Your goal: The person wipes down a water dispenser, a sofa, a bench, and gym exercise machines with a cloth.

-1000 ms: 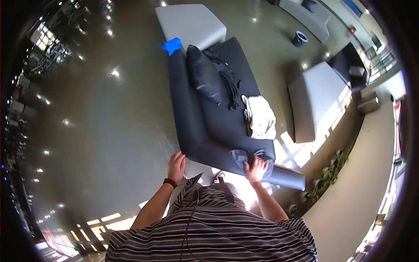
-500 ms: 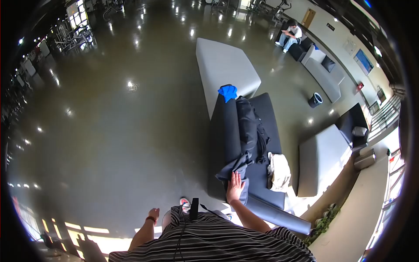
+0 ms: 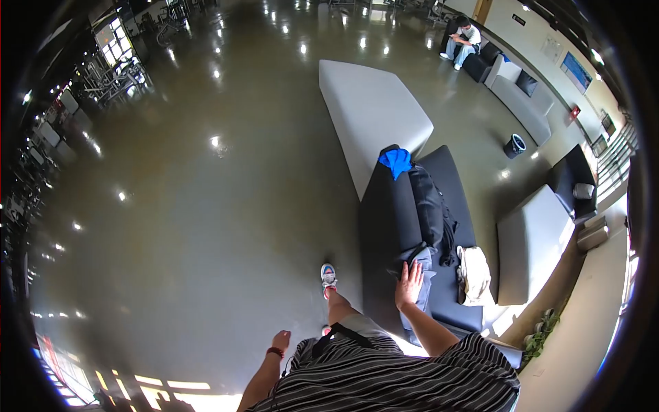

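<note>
The left hand, wearing a dark red bracelet at the wrist, hangs low over the floor, well apart from the sofa. Its fingers look loosely curled, but whether anything is in them I cannot tell. A shoe is on the floor ahead of it and to its right.

Further right, the dark sofa runs forward from the right hand, its long axis roughly in line with that arm's fingers. The blue cloth sits on the far end of its backrest, straight ahead of the right hand and well apart from it; a pale grey block lies beyond.

The right hand is the nearer one to the dark cloth: it rests palm down on it, fingers extended and slightly apart, pinching nothing. The cloth shows on both sides of the hand and just past the fingertips, its length running mostly along the backrest. Ahead, a black cushion leans there. To the hand's right, a pale cloth lies on the seat, not touched.
</note>
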`<state>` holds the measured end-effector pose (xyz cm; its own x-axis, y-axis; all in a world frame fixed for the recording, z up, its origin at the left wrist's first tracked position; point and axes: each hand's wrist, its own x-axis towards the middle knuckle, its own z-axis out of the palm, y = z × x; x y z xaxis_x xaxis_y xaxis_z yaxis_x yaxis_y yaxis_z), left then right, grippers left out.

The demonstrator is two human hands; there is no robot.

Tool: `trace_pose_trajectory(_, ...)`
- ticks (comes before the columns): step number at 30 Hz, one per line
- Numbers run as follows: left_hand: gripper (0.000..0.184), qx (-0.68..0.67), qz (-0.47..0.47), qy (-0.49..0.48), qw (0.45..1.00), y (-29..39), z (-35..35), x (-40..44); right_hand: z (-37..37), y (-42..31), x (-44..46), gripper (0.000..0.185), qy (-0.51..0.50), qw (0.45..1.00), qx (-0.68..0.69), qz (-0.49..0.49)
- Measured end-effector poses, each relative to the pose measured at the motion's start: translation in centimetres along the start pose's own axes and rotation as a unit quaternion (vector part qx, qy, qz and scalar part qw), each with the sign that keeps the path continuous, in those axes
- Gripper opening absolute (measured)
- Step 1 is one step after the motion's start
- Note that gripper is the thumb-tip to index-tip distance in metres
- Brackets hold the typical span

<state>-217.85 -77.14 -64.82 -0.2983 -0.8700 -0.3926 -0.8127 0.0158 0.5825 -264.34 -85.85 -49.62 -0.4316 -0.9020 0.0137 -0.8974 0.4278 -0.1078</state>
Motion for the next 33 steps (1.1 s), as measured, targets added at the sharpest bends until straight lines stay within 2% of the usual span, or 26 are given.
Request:
trace_pose_trajectory(1, 0.034, -0.03, -0.009, 0.003, 1.0, 0.2, -0.3, 1.4, 0.6, -0.2, 1.1, 0.057, 0.032, 0.999, 0.007, -0.017)
trace_pose_trajectory(2, 0.028, -0.06, -0.017, 0.005, 0.998, 0.3, -0.8, 2.7, 1.1, -0.3, 2.1, 0.051, 0.072, 0.996, 0.048, -0.038)
trace_pose_trajectory(4, 0.035, -0.161, -0.078, -0.013, 0.984, 0.3, -1.9, 5.1, 1.1, -0.9, 4.5, 0.051, 0.067, 0.992, 0.098, -0.042)
trace_pose_trajectory(6, 0.037, -0.285, -0.259, -0.106, 0.917, 0.4, -4.2, 7.8, 0.8, -2.4, 6.5, 0.051, 0.071, 0.984, 0.159, -0.03)
trace_pose_trajectory(7, 0.037, -0.32, -0.309, -0.101, 0.89, 0.5, -5.5, 9.0, 0.7, -3.3, 7.3, 0.051, 0.062, 0.979, 0.192, -0.021)
trace_pose_trajectory(8, 0.037, -0.354, -0.356, -0.096, 0.86, 0.8, -6.8, 10.4, 0.6, -4.4, 8.5, 0.051, 0.054, 0.973, 0.225, -0.011)
trace_pose_trajectory(9, 0.034, -0.329, -0.355, -0.126, 0.866, 1.2, -9.0, 11.8, 0.6, -5.6, 9.8, 0.05, 0.045, 0.959, 0.278, 0.003)
trace_pose_trajectory(12, 0.028, -0.102, -0.094, -0.105, 0.985, -2.2, -11.8, 18.6, 0.3, -11.1, 15.8, 0.046, 0.019, 0.931, 0.365, 0.005)
trace_pose_trajectory(13, 0.024, 0.029, 0.09, -0.037, 0.995, -2.1, -13.5, 21.1, 0.1, -13.2, 18.3, 0.043, 0.018, 0.91, 0.413, 0.004)
trace_pose_trajectory(14, 0.022, 0.11, 0.194, 0.04, 0.974, -1.8, -15.1, 23.9, 0.0, -15.5, 20.9, 0.042, 0.019, 0.887, 0.462, 0.001)
trace_pose_trajectory(15, 0.022, 0.144, 0.24, 0.099, 0.955, -1.1, -16.9, 26.9, 1.3, -17.6, 23.8, 0.04, 0.013, 0.873, 0.487, 0.024)
trace_pose_trajectory(16, 0.024, 0.129, 0.231, 0.135, 0.955, -0.1, -18.4, 30.2, 2.8, -19.4, 26.6, 0.039, -0.03, 0.849, 0.525, 0.057)
trace_pose_trajectory(17, 0.024, -0.071, 0.058, 0.077, 0.993, 2.6, -20.2, 32.8, 4.4, -21.1, 29.4, 0.038, -0.052, 0.815, 0.572, 0.074)
trace_pose_trajectory(18, 0.025, -0.272, -0.124, 0.088, 0.95, 6.2, -22.6, 35.3, 2.4, -23.3, 31.6, 0.039, -0.142, 0.718, 0.665, 0.148)
trace_pose_trajectory(19, 0.031, -0.367, -0.169, 0.051, 0.913, 9.9, -25.7, 37.5, 0.0, -25.2, 33.6, 0.041, -0.216, 0.582, 0.76, 0.192)
trace_pose_trajectory(21, 0.043, -0.472, -0.185, 0.017, 0.862, 16.6, -30.6, 40.9, -4.3, -28.4, 36.3, 0.041, -0.28, 0.494, 0.805, 0.173)
trace_pose_trajectory(22, 0.058, -0.545, -0.181, -0.025, 0.818, 19.4, -32.7, 42.4, -5.9, -29.4, 37.4, 0.041, -0.307, 0.495, 0.802, 0.133)
trace_pose_trajectory(23, 0.063, -0.645, -0.132, -0.064, 0.75, 21.3, -34.2, 44.1, -7.0, -30.2, 38.4, 0.041, -0.332, 0.494, 0.798, 0.095)
trace_pose_trajectory(24, 0.068, -0.734, -0.086, -0.101, 0.666, 22.8, -35.2, 45.7, -7.6, -30.7, 39.2, 0.04, -0.341, 0.523, 0.779, 0.052)
trace_pose_trajectory(26, 0.068, -0.811, -0.045, -0.123, 0.569, 25.8, -38.1, 48.2, -8.0, -31.6, 41.3, 0.037, -0.353, 0.574, 0.738, -0.037)
trace_pose_trajectory(27, 0.068, -0.845, -0.021, -0.133, 0.518, 26.8, -39.1, 50.2, -8.4, -32.0, 42.5, 0.035, -0.347, 0.572, 0.743, -0.019)
trace_pose_trajectory(30, 0.061, -0.842, -0.048, -0.116, 0.525, 27.2, -40.3, 56.6, -7.7, -32.3, 46.9, 0.032, -0.311, 0.581, 0.752, 0.033)
trace_pose_trajectory(31, 0.054, -0.802, -0.083, -0.11, 0.582, 27.9, -41.3, 58.6, -6.2, -32.0, 48.9, 0.032, -0.289, 0.59, 0.752, 0.051)
trace_pose_trajectory(33, 0.05, -0.773, -0.126, -0.134, 0.607, 27.6, -41.2, 64.2, -4.0, -31.6, 52.6, 0.034, -0.224, 0.59, 0.768, 0.109)
